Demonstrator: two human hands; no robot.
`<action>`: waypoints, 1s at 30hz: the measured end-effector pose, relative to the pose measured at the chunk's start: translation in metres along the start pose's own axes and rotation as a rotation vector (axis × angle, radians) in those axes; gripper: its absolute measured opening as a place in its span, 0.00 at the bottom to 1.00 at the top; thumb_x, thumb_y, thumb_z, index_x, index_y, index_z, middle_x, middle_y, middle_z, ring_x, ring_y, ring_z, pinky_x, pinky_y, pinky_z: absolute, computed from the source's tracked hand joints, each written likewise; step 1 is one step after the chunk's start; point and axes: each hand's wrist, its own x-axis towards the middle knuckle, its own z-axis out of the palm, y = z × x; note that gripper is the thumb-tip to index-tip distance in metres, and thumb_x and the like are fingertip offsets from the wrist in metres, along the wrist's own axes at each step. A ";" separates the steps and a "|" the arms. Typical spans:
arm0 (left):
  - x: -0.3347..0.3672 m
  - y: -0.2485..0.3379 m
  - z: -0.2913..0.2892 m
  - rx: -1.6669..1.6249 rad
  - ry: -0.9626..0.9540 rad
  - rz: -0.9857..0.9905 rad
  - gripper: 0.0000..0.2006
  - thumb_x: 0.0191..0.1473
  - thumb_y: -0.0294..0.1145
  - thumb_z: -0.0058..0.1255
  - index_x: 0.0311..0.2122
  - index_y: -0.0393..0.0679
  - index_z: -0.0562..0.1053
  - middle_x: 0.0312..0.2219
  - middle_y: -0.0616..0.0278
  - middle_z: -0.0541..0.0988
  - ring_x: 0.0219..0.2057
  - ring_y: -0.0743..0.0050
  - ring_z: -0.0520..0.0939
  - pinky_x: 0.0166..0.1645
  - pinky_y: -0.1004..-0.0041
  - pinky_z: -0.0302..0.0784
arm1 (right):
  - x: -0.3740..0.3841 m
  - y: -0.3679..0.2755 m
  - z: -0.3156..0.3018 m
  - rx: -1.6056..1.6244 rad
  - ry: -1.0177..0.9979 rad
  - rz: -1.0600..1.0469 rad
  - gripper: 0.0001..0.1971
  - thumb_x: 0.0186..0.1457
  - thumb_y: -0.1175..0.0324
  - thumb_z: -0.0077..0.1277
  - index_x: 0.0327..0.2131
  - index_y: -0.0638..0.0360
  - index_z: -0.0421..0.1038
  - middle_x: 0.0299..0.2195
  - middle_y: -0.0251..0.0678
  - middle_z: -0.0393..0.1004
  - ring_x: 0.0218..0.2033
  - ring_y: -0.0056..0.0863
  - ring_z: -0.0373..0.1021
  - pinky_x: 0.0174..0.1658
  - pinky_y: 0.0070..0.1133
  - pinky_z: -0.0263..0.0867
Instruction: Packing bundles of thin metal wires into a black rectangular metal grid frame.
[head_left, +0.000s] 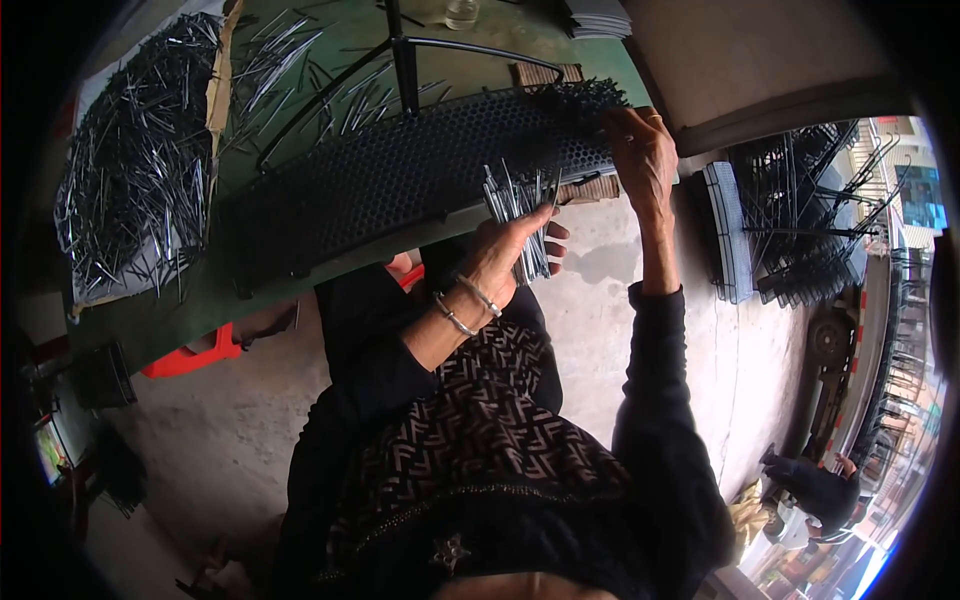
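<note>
My left hand (500,250) is closed around a bundle of thin metal rods (530,240), whose ends fan out above and below the palm. It hangs just in front of a long black perforated panel (360,180), full of small holes, lying along the green table's near edge. At the panel's right end stands a dense patch of dark upright pins (580,100). There my right hand (642,150) reaches down with its fingers closed. What they pinch, if anything, is hidden behind the hand.
An open carton (140,160) heaped with dark rods sits at the left. More loose rods (270,70) scatter over the green table. A black metal frame (405,75) rises behind the panel. Stacked racks (800,220) stand right, a red stool (195,355) below, another person (815,490) lower right.
</note>
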 end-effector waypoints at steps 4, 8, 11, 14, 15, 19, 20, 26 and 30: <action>0.001 -0.003 -0.002 -0.002 -0.010 -0.004 0.13 0.57 0.39 0.52 0.42 0.41 0.72 0.30 0.57 0.80 0.29 0.70 0.81 0.30 0.71 0.77 | -0.003 0.002 -0.001 -0.054 -0.028 -0.082 0.07 0.55 0.65 0.52 0.36 0.50 0.78 0.31 0.35 0.72 0.31 0.33 0.71 0.36 0.25 0.66; 0.000 -0.003 -0.004 -0.007 -0.011 0.007 0.13 0.57 0.39 0.52 0.42 0.41 0.72 0.30 0.57 0.80 0.28 0.70 0.81 0.30 0.71 0.77 | -0.012 -0.005 -0.001 -0.062 0.061 -0.051 0.08 0.56 0.64 0.51 0.36 0.48 0.79 0.31 0.36 0.72 0.32 0.33 0.72 0.36 0.27 0.66; 0.000 -0.003 -0.003 0.004 0.000 0.015 0.13 0.57 0.39 0.51 0.42 0.41 0.72 0.31 0.56 0.80 0.29 0.70 0.81 0.30 0.71 0.77 | -0.011 -0.006 -0.002 -0.090 0.045 -0.012 0.08 0.55 0.62 0.52 0.36 0.49 0.79 0.31 0.37 0.72 0.33 0.33 0.72 0.36 0.27 0.66; 0.000 -0.004 -0.001 -0.006 0.002 0.016 0.13 0.57 0.39 0.51 0.42 0.41 0.73 0.31 0.56 0.80 0.29 0.69 0.81 0.30 0.71 0.77 | -0.011 -0.001 -0.002 -0.169 0.040 0.034 0.09 0.55 0.61 0.54 0.36 0.49 0.80 0.31 0.36 0.72 0.33 0.33 0.71 0.37 0.26 0.66; 0.001 -0.004 0.001 -0.019 0.016 0.033 0.12 0.57 0.39 0.52 0.40 0.41 0.73 0.29 0.56 0.80 0.26 0.70 0.81 0.27 0.71 0.76 | -0.012 0.000 -0.002 -0.170 0.040 0.035 0.09 0.55 0.61 0.54 0.36 0.49 0.80 0.31 0.36 0.72 0.33 0.33 0.71 0.37 0.26 0.66; 0.000 -0.003 0.001 -0.038 0.047 0.051 0.12 0.56 0.38 0.53 0.39 0.40 0.75 0.27 0.56 0.81 0.24 0.70 0.81 0.24 0.72 0.75 | -0.022 -0.006 -0.004 -0.168 0.047 -0.001 0.15 0.55 0.58 0.55 0.44 0.49 0.77 0.30 0.35 0.73 0.34 0.32 0.72 0.38 0.25 0.67; 0.001 -0.003 0.001 -0.039 0.047 0.052 0.12 0.56 0.38 0.53 0.39 0.40 0.75 0.27 0.56 0.81 0.24 0.70 0.81 0.24 0.72 0.75 | -0.026 -0.010 -0.006 -0.145 0.052 -0.002 0.17 0.55 0.58 0.55 0.47 0.51 0.75 0.31 0.34 0.75 0.34 0.29 0.73 0.39 0.24 0.68; -0.003 -0.002 0.002 0.020 0.073 0.050 0.13 0.54 0.38 0.54 0.40 0.39 0.77 0.28 0.56 0.82 0.25 0.70 0.82 0.25 0.73 0.76 | -0.045 -0.025 -0.019 0.713 -0.630 0.298 0.13 0.58 0.66 0.53 0.40 0.67 0.72 0.31 0.36 0.76 0.33 0.19 0.72 0.36 0.19 0.69; -0.005 -0.003 0.003 0.082 0.078 -0.001 0.15 0.53 0.37 0.55 0.41 0.38 0.77 0.30 0.56 0.82 0.27 0.69 0.82 0.27 0.72 0.78 | -0.046 -0.027 -0.030 0.780 -0.680 0.348 0.06 0.57 0.73 0.49 0.33 0.68 0.71 0.29 0.36 0.76 0.30 0.20 0.72 0.33 0.18 0.69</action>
